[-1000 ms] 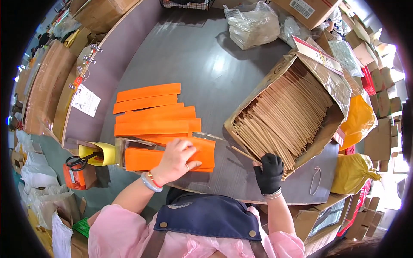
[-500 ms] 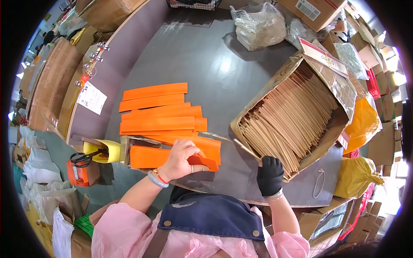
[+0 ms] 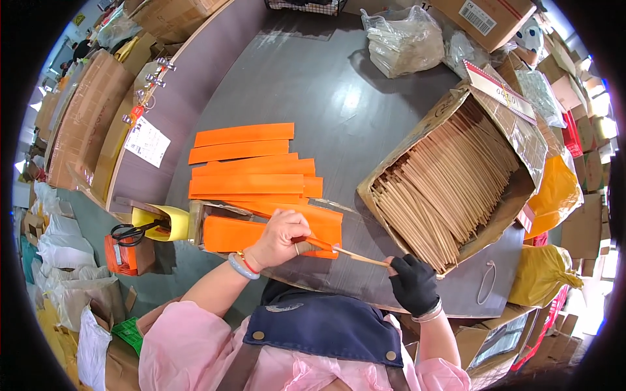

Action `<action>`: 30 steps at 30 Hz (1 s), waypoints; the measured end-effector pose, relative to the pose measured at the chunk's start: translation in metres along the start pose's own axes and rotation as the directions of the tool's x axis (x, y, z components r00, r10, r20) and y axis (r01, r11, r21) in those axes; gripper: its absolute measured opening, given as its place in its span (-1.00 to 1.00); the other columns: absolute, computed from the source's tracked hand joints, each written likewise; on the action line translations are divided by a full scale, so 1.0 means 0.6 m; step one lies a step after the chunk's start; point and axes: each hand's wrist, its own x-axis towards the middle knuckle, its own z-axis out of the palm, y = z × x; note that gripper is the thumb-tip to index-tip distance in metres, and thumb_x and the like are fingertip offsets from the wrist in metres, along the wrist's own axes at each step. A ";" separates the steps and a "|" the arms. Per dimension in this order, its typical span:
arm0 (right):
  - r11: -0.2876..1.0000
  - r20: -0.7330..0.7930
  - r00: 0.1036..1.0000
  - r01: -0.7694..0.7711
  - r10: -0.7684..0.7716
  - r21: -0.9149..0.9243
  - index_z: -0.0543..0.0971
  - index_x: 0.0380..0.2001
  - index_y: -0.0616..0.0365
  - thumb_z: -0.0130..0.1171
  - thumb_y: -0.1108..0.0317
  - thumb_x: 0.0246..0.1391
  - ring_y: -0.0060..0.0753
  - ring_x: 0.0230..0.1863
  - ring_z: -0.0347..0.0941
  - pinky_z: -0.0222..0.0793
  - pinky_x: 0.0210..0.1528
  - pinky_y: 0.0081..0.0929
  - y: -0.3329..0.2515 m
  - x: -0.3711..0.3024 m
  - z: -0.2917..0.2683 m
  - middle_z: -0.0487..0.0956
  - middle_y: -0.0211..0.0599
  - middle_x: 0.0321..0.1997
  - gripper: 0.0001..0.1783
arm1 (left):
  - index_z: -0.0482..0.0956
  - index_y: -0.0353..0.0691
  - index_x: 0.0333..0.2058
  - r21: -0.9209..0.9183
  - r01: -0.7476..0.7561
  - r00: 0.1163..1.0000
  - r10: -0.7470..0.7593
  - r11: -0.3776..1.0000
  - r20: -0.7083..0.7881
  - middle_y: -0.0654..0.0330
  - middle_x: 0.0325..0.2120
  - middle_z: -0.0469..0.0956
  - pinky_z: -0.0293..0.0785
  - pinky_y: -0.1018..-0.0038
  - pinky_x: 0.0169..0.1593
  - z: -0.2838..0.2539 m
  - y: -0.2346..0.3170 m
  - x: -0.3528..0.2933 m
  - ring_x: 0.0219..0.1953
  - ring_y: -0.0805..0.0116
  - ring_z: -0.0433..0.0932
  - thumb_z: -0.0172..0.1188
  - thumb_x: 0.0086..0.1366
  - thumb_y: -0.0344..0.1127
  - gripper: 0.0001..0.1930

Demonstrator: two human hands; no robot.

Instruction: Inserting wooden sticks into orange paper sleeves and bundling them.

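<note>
Orange strip (image 3: 318, 243), narrow and smooth, sits at the lower centre of the frame, pinched between the thumb and fingers of the bare left hand (image 3: 285, 240). Its right end meets the tip of a thin, pale wooden stick (image 3: 365, 259), which the right hand (image 3: 415, 285), in a black glove with bare fingertips, grips by the other end; whether the tip goes inside is too small to tell. Just left and above, flat orange pieces (image 3: 246, 184) with straight edges overlap in a loose fan on the dark grey, faintly glossy table (image 3: 306, 104). Right of centre, a tilted cardboard carton (image 3: 495, 229) with creased clear tape holds a dense bundle of brown sticks (image 3: 450, 182); across its upper flap lies a white card (image 3: 501, 92) with a red edge and dark handwritten marks. At left, a yellow container (image 3: 177, 223) lies sideways with black-handled scissors (image 3: 149, 228) in it, below a printed white sheet (image 3: 148, 141), its text too small to read. Near the top, a crinkled clear bag (image 3: 404, 42) holds pale contents, and a brown box (image 3: 505, 19) at upper right bears a barcode label (image 3: 478, 17).
</note>
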 end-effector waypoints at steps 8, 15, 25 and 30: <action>0.989 -0.221 0.967 -0.101 0.123 0.109 0.45 0.16 0.11 0.19 0.17 0.12 0.09 -0.06 0.47 0.41 -0.04 -0.11 0.020 0.030 0.020 0.54 -0.04 -0.09 -0.45 | 0.64 -0.06 -0.38 0.389 -0.212 0.977 0.178 0.897 0.122 0.37 -0.38 0.57 0.31 0.42 -0.26 -0.032 0.072 0.033 -0.33 0.39 0.51 0.31 0.01 -0.33 -0.86; 0.922 -0.329 0.941 0.057 0.079 0.384 0.46 0.14 0.14 0.19 0.30 0.12 0.11 0.16 0.34 0.22 0.22 -0.06 -0.013 0.044 0.056 0.47 -0.04 0.07 -0.50 | 0.61 -0.10 -0.26 0.458 -0.275 0.961 0.253 0.846 0.109 0.26 -0.32 0.49 0.34 0.33 -0.18 -0.020 0.080 0.057 -0.26 0.28 0.45 0.38 -0.03 -0.27 -0.69; 0.905 -0.362 0.930 -0.207 0.064 -0.371 0.52 -0.24 0.14 0.22 0.38 -0.01 0.03 -0.15 0.38 0.30 -0.11 -0.07 0.104 0.041 0.066 0.49 -0.14 -0.22 -0.78 | 0.63 -0.24 -0.31 0.177 0.024 0.994 -0.004 0.984 -0.111 0.18 -0.33 0.45 0.41 0.33 -0.12 0.026 0.011 0.006 -0.23 0.17 0.40 0.52 -0.06 -0.26 -0.66; 0.807 -0.303 0.939 -0.305 0.166 -0.505 0.45 -0.35 0.09 0.28 0.36 -0.18 -0.07 -0.16 0.38 0.30 -0.16 -0.14 0.097 0.051 0.067 0.46 -0.19 -0.25 -0.73 | 0.55 -0.16 -0.42 0.108 0.006 0.996 0.004 0.994 -0.094 0.26 -0.42 0.43 0.29 0.35 -0.14 0.015 0.022 0.012 -0.29 0.24 0.40 0.56 -0.14 -0.28 -0.65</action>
